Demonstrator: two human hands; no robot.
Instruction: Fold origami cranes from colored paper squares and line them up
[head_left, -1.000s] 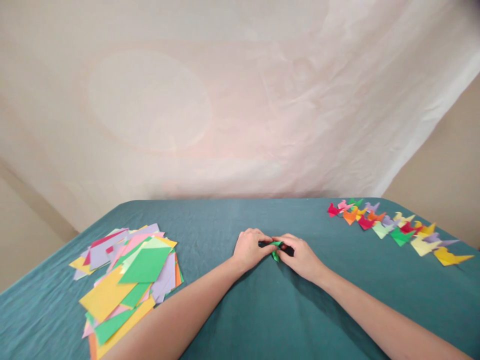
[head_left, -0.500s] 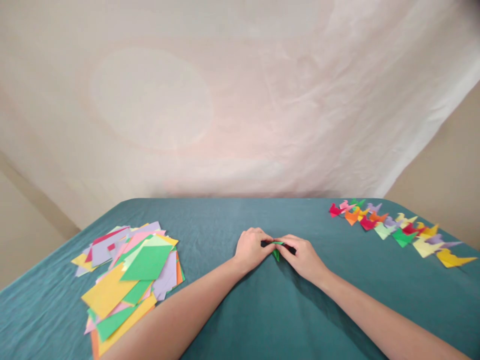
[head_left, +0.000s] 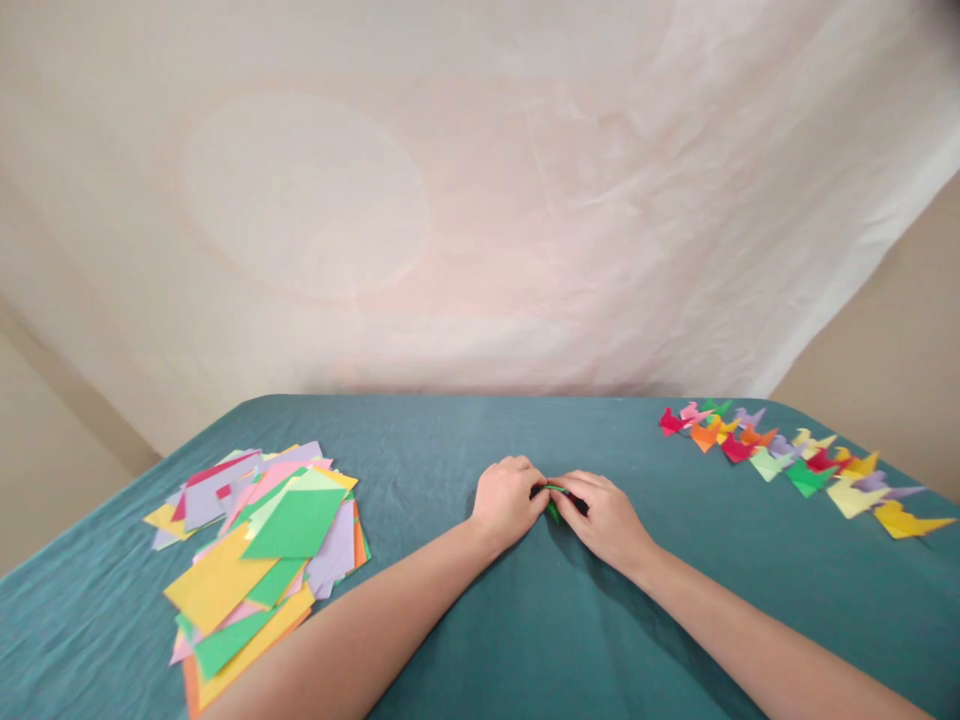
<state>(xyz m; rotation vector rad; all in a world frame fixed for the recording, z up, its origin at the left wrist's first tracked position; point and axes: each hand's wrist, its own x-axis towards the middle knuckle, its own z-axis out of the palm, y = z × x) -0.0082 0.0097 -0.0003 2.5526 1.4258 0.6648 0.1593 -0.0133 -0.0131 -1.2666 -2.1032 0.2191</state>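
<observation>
Between my two hands is a small piece of folded green paper (head_left: 553,511), held just above the teal cloth near the middle of the table. My left hand (head_left: 510,500) pinches it from the left, with thumb and fingertips closed. From the other side my right hand (head_left: 606,515) pinches it too, its fingers bent around the paper. The fingertips of both hands almost meet and cover most of the paper. Only a thin top edge and a lower tip of green show, so its full shape is hidden.
Left of my forearm lies a loose pile of coloured paper sheets (head_left: 292,525). At the right stand rows of small folded paper birds (head_left: 810,476) in several colours. The table (head_left: 420,440) has a teal cloth, and a pale fabric sheet (head_left: 480,200) hangs behind it.
The green tip below my fingers shows less than before. My hands have closed slightly around the paper, staying in nearly the same spot.
</observation>
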